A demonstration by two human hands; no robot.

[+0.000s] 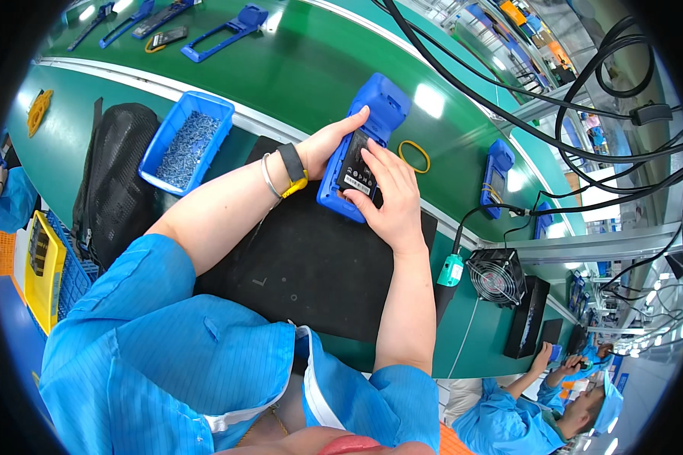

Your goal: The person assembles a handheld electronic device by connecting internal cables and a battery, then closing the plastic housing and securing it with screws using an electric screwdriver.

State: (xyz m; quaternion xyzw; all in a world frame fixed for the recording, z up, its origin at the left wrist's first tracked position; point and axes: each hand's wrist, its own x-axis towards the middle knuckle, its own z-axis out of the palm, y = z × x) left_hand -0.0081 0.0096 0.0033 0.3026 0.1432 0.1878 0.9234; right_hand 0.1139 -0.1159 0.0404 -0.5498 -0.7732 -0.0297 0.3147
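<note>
My left hand (328, 152) grips a blue plastic device housing (341, 199) along its left side, its thumb reaching over the raised upper end. The housing lies tilted at the far edge of a black work mat (303, 265). Set into it is a black part with a white label (354, 176). Over that part rests my right hand (391, 189), fingers stretched out and thumb apart near the lower end. The fingers cover some of the black part, so how it is seated cannot be seen. Just right of the housing lies a yellow band (414, 156).
A blue bin of small metal screws (186, 148) and a black mesh bag (118, 167) stand left. Across the green line lie other blue frames (228, 34). A cabled green-ended tool (451, 271), a fan (496, 277) and hanging black cables (508, 83) are right. Co-workers sit beyond.
</note>
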